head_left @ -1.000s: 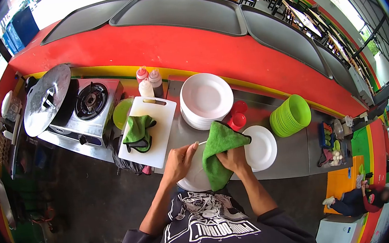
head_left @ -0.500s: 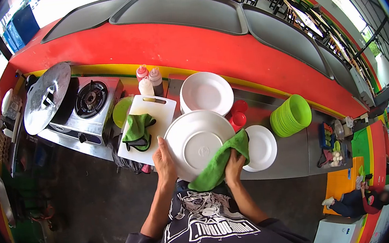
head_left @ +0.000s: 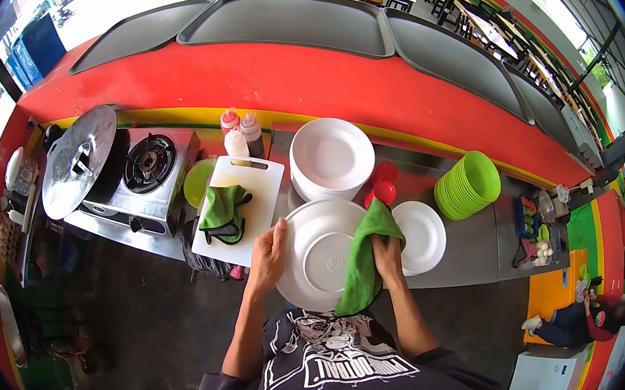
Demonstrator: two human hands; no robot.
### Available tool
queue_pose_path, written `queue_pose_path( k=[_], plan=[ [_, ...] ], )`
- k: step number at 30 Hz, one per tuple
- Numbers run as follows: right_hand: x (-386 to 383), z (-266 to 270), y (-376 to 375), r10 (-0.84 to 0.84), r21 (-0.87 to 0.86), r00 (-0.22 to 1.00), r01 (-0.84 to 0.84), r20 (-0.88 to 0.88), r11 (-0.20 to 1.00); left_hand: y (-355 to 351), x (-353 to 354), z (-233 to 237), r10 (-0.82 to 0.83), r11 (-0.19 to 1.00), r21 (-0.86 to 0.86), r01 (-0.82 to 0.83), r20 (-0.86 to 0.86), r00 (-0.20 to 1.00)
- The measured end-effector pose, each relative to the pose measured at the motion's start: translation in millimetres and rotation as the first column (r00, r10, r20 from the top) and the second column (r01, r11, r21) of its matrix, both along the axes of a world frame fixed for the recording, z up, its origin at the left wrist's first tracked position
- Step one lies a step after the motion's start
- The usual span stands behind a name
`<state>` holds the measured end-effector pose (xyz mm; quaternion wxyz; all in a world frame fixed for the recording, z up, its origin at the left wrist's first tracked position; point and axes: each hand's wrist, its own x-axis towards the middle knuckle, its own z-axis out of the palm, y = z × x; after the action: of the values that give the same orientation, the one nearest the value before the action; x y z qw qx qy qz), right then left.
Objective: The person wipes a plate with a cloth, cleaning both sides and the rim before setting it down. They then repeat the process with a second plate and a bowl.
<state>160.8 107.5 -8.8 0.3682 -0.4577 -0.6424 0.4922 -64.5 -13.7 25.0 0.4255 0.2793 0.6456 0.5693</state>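
One plate has shifted bodyward, two half-closed hands gripping: left its rim, right one cloth.

Held plate before plate stack, right of cutting board.

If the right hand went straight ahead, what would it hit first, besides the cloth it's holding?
Probably the nearer red item just past the green cloth, though depth is unclear: the right hand may sit higher and pass over it.
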Motion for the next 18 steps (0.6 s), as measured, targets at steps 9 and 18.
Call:
queue_pose_path(
  k=[9,18],
  plan=[
    [-46.6,54.5,-14.5,0.191,0.654,0.888,-0.440,0.417,0.616,9.6,36.3,19.3,-0.153,0.972,0.127,0.200,-0.305,0.940],
    [2.7,-51.3,-2.7,-0.023,0.038,1.000,0.023,-0.001,0.999,0.9,25.4,2.7,0.413,0.846,0.314,-0.431,0.124,0.902]
  ],
)
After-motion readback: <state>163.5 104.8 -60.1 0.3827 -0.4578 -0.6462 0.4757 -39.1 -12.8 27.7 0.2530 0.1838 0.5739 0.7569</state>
